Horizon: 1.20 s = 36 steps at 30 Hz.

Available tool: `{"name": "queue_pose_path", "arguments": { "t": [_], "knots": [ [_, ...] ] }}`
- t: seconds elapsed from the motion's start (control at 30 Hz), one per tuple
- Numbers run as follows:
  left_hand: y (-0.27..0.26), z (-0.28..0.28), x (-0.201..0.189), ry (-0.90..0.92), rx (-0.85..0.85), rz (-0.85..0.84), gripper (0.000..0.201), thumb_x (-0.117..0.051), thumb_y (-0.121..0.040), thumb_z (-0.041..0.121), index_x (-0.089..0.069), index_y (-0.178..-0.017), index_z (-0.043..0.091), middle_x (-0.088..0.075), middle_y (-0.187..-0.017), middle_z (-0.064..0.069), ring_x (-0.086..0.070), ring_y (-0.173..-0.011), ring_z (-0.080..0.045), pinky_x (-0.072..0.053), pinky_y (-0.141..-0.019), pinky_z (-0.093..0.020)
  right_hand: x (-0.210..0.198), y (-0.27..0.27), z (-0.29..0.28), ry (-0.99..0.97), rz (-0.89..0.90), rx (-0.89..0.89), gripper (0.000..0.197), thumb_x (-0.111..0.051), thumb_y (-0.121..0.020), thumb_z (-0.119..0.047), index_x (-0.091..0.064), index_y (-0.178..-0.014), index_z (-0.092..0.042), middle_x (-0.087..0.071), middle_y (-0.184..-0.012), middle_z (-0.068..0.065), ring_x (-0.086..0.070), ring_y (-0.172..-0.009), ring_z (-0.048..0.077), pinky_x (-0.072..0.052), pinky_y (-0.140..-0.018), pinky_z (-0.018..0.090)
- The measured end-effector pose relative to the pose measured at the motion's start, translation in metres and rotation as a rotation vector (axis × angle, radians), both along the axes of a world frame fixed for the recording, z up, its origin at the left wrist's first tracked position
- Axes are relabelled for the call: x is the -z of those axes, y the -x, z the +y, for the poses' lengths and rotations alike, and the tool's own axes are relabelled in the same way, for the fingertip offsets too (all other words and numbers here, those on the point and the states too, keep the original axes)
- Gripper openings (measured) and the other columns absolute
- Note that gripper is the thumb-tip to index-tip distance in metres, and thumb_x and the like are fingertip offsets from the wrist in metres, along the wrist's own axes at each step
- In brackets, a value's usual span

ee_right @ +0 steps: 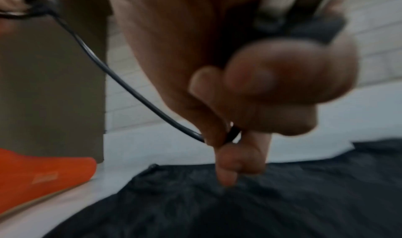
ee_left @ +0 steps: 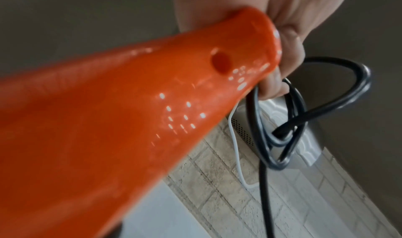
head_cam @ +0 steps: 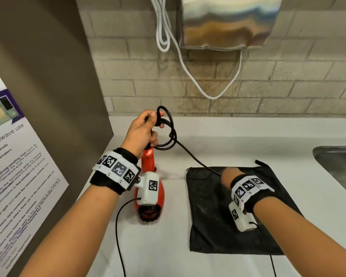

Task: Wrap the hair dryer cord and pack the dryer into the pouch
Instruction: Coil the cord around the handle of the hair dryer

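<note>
An orange-red hair dryer point(head_cam: 148, 188) stands nozzle-down on the white counter point(head_cam: 168, 246), its handle pointing up. My left hand point(head_cam: 143, 129) grips the handle end together with loops of the black cord point(head_cam: 168, 134); in the left wrist view the fingers point(ee_left: 289, 52) curl round the handle point(ee_left: 152, 112) beside the cord loops point(ee_left: 282, 121). The cord runs down and right to my right hand point(head_cam: 229, 176), which pinches it point(ee_right: 232, 133) just above the flat black pouch point(head_cam: 228, 212). The pouch point(ee_right: 239, 207) lies on the counter to the dryer's right.
A brown cabinet side point(head_cam: 48, 76) with a microwave notice point(head_cam: 14, 176) stands at the left. The brick wall point(head_cam: 268, 86) carries a steel dispenser point(head_cam: 228, 23) and hanging white cables point(head_cam: 168, 37). A steel sink point(head_cam: 340, 168) is at the right edge.
</note>
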<state>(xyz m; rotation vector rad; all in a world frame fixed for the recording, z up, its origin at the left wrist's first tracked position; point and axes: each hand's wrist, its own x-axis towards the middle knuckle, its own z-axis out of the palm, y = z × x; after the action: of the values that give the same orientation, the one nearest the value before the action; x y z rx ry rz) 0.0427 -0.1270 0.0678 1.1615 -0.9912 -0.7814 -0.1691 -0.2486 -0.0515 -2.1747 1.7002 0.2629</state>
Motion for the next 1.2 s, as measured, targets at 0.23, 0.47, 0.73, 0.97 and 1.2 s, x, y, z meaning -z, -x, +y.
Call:
{"name": "queue_pose_path", "arguments": {
  "t": [0.23,0.47,0.73,0.97,1.2],
  "knots": [
    [0.002,0.0,0.0,-0.009,0.04,-0.031,0.027,-0.029,-0.1,0.023,-0.052,-0.086,0.019,-0.045,-0.071,-0.003,-0.021,-0.031,-0.004,-0.024,-0.036,-0.015,-0.016,0.001,0.001,0.004,0.224,-0.095,0.033,-0.035,-0.095,-0.012,-0.051,-0.122,-0.002,-0.053,-0.131,0.015,-0.052,-0.119,0.028,-0.043,-0.098,0.034],
    [0.005,-0.001,-0.001,-0.02,0.067,-0.057,0.024,-0.032,-0.098,0.025,-0.052,-0.089,0.016,-0.045,-0.07,-0.002,-0.022,-0.031,-0.004,-0.025,-0.036,-0.015,-0.09,-0.037,0.044,0.323,-0.941,-0.211,0.022,-0.044,-0.094,-0.015,-0.062,-0.105,-0.009,-0.062,-0.09,-0.002,-0.06,-0.085,0.016,-0.046,-0.077,0.025],
    [0.012,-0.003,0.001,-0.016,0.104,-0.092,0.022,-0.035,-0.097,0.024,-0.051,-0.083,0.018,-0.048,-0.069,-0.001,-0.028,-0.033,-0.006,-0.027,-0.037,-0.016,-0.138,-0.069,0.076,0.286,-1.37,-0.328,0.018,-0.055,-0.088,-0.008,-0.058,-0.077,-0.022,-0.059,-0.071,-0.014,-0.056,-0.063,-0.01,-0.043,-0.063,0.007],
    [0.013,-0.004,0.001,-0.03,0.122,-0.071,0.021,-0.035,-0.097,0.023,-0.053,-0.087,0.019,-0.051,-0.074,-0.001,-0.027,-0.033,-0.005,-0.03,-0.037,-0.016,-0.117,-0.073,0.069,0.33,-1.322,-0.364,0.028,-0.071,-0.072,0.001,-0.052,-0.064,-0.018,-0.046,-0.072,-0.007,-0.046,-0.061,-0.002,-0.039,-0.063,0.009],
    [0.015,-0.001,-0.001,-0.061,0.239,-0.067,0.022,-0.032,-0.097,0.022,-0.05,-0.087,0.019,-0.046,-0.072,-0.002,-0.027,-0.033,-0.002,-0.029,-0.036,-0.016,-0.106,-0.067,0.062,0.438,-1.371,-0.504,0.038,-0.071,-0.072,0.003,-0.063,-0.101,-0.019,-0.051,-0.091,-0.017,-0.055,-0.088,-0.009,-0.05,-0.076,0.012]
  ]
}}
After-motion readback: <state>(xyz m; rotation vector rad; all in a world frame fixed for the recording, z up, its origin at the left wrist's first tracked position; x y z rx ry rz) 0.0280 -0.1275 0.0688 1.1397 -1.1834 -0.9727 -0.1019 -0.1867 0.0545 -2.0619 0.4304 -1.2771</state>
